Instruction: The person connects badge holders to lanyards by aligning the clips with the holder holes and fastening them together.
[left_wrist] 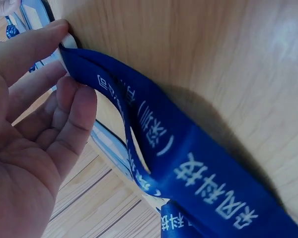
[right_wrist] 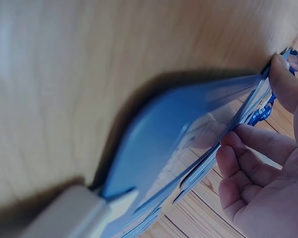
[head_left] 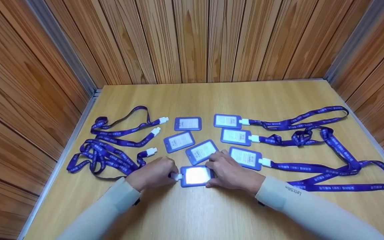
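Note:
Near the front middle of the table, a blue card holder (head_left: 196, 176) lies with glare across its window. My left hand (head_left: 155, 173) pinches the white clip (head_left: 177, 176) at its left end. From that clip a dark blue lanyard (left_wrist: 188, 163) with white lettering runs back beneath the palm in the left wrist view. With thumb and fingers, my right hand (head_left: 228, 171) grips the holder's right end. Just behind it lies a tilted card holder (head_left: 201, 152), its right corner beside the right fingers. How far the clip is seated on the holder, I cannot tell.
Two more loose card holders (head_left: 188, 123) lie farther back. At the right, three card holders (head_left: 245, 158) have clips and lanyards (head_left: 315, 168) attached. Loose lanyards (head_left: 112, 151) with white clips lie bunched at the left. Wooden panel walls (head_left: 192, 40) enclose the table (head_left: 185, 220).

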Demonstrator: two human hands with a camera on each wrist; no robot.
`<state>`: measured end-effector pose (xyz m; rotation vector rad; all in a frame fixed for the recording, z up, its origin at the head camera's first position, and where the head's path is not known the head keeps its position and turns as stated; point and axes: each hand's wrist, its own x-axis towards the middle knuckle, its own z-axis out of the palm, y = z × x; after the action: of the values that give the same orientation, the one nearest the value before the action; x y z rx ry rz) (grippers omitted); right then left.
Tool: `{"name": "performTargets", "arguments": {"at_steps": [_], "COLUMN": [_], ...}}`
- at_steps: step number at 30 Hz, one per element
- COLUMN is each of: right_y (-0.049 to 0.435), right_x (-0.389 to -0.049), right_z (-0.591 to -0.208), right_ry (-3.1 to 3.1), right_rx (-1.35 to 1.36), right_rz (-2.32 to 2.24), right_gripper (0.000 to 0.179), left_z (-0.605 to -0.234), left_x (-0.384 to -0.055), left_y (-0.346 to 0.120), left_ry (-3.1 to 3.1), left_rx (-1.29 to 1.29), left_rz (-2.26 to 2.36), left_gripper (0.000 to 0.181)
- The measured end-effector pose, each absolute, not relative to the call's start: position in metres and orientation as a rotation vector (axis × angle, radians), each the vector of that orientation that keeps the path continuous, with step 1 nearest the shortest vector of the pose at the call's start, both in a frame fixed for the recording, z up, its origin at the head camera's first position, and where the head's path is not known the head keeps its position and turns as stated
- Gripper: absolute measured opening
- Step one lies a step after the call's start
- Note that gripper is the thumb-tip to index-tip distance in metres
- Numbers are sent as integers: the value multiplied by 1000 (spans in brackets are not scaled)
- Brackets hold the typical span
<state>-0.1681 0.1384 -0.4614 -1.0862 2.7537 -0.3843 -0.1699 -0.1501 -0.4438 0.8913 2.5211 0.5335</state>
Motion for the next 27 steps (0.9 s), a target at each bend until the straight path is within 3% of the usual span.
{"name": "performTargets", "arguments": {"at_steps": [27], "right_y": [139], "right_x": [-166], "right_z": [-461], "right_ry": [2733], "right_rx": [-1038], "right_rz": [-386], "right_gripper": [73], "left_z": [-447], "left_x": [-172], "left_y": [-143], "left_ry": [2525], "left_rx": [888], "left_rz": [516], "left_gripper": [21]}}
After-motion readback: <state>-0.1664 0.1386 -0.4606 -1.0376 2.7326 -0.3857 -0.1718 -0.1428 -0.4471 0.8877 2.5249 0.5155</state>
